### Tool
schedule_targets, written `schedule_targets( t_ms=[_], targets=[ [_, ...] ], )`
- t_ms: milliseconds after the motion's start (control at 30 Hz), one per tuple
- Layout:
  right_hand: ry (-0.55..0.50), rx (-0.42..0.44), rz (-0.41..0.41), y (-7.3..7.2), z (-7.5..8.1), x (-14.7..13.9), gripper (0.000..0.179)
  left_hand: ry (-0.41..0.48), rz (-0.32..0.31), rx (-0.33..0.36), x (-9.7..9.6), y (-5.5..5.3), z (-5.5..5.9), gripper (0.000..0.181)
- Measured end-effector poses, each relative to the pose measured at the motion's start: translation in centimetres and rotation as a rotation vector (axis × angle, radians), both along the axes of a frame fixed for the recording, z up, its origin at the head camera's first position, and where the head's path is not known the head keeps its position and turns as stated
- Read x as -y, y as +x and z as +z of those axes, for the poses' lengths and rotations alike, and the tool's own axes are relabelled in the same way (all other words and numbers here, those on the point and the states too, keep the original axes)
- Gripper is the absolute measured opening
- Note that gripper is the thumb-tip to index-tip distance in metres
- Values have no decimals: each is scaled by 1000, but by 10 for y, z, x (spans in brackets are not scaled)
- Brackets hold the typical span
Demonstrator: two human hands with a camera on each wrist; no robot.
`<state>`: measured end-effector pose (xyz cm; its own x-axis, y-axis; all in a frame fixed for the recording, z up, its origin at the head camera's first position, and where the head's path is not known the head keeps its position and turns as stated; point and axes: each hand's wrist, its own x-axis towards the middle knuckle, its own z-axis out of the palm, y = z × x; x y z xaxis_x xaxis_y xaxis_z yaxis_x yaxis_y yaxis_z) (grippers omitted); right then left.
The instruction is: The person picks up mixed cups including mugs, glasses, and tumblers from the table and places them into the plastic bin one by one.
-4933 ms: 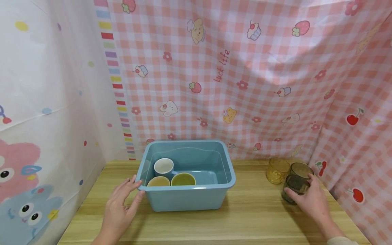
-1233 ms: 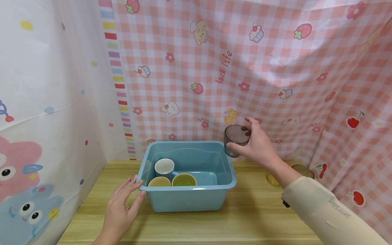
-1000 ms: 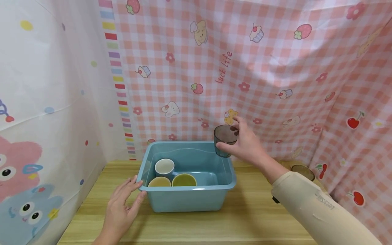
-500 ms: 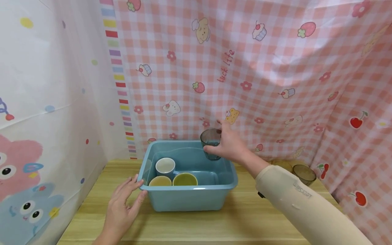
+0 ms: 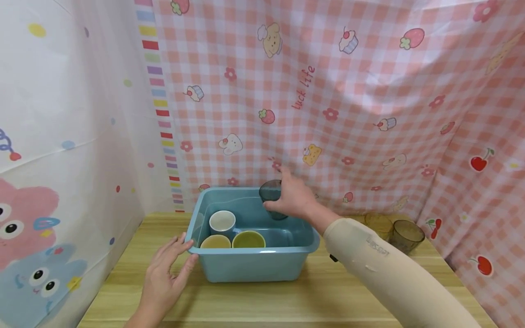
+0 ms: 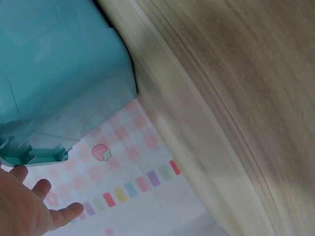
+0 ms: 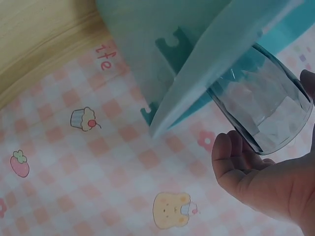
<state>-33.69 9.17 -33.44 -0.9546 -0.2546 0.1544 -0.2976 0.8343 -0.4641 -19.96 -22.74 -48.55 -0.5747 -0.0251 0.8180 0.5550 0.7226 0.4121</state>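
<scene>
Blue tub (image 5: 254,268) around three cups (image 5: 248,239)

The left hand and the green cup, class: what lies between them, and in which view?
In the head view, the tub's rim and the cream cup lie between the left hand and green cup.

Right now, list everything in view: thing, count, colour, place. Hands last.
bin: 1, blue, on the table
blue cup: 1, blue with white inside, bin's back left
cream cup: 1, cream inside, bin's front left
green cup: 1, olive green, right of the cream one
grey glass: 1, smoky grey, over bin's rear, in right hand
amber glass: 1, amber, table's right
brown glass: 1, smoky brown, beside the amber one
table: 1, wood-toned, underneath
checked cloth: one or more, pink-white, behind and right
white cloth: 1, printed, left
sleeve: 1, cream, right arm
left hand: 1, at bin's left rim
right hand: 1, holding the grey glass
</scene>
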Motion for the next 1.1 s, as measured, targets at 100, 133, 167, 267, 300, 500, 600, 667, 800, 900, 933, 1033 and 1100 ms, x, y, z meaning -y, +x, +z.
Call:
schedule_targets(
  t_ms=[100, 133, 167, 267, 300, 500, 600, 667, 800, 900, 933, 1033, 1100],
  targets=[
    [10, 24, -1, -1, -3, 6, 113, -8, 4, 4, 1, 0, 0, 49],
    [15, 29, -2, -2, -5, 7, 113, -10, 6, 10, 1, 0, -1, 49],
    [22, 31, -3, -2, -6, 9, 114, -9, 7, 12, 1, 0, -1, 49],
    [64, 27, -9, -3, -9, 15, 115, -6, 10, 32, 2, 0, -1, 48],
    [84, 26, -13, -4, -10, 17, 114, -4, 10, 38, 2, 0, -1, 48],
    [164, 75, -43, -4, -12, 30, 108, -4, 12, 28, 2, -1, -1, 48],
    [160, 110, -60, -5, -14, 34, 108, -6, 13, 23, 1, -1, -2, 48],
    [158, 126, -74, -6, -17, 37, 106, -5, 15, 30, 1, -1, -3, 48],
    [154, 165, -98, -7, -22, 44, 99, -2, 9, 32, 1, -2, -4, 47],
    [142, 206, -104, -7, -25, 48, 100, 2, 8, 37, 2, -2, -3, 46],
    [134, 218, -104, -7, -26, 50, 102, 2, 10, 43, 1, -2, -3, 46],
    [104, 259, -107, -6, -31, 54, 106, 3, 15, 44, 2, -1, -4, 47],
    [92, 278, -112, -5, -34, 56, 105, 0, 17, 38, 2, -1, -4, 48]
  ],
)
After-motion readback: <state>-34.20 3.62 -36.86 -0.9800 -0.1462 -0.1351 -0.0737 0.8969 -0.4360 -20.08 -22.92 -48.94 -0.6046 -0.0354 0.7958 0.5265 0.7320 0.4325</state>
